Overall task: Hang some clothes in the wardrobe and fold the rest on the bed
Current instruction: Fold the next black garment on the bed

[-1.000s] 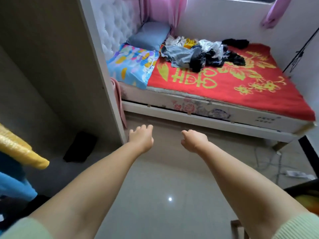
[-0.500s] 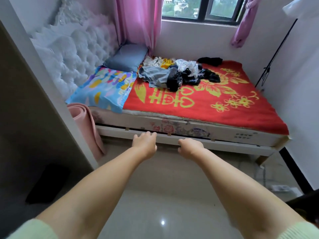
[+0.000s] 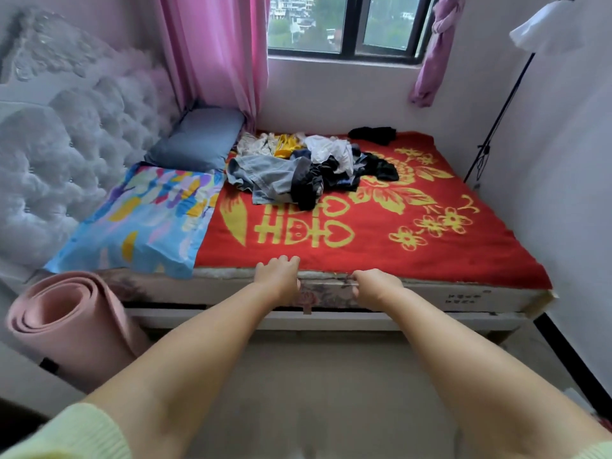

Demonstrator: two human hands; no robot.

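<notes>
Loose heap of grey, black, white and yellow clothes (image 3: 308, 167) at upper centre of red-and-gold bed cover (image 3: 430, 246): unsorted, 0 folded. Left hand (image 3: 278, 276) and right hand (image 3: 376, 288) at lower centre, empty, fingers loosely curled. Hanging and folding outstanding.

A large yellow double-happiness character, 囍, stands woven on the red blanket (image 3: 381, 233) at the frame's centre. Small dark print on the mattress side (image 3: 463, 298), lower right, is too blurred to read.
</notes>
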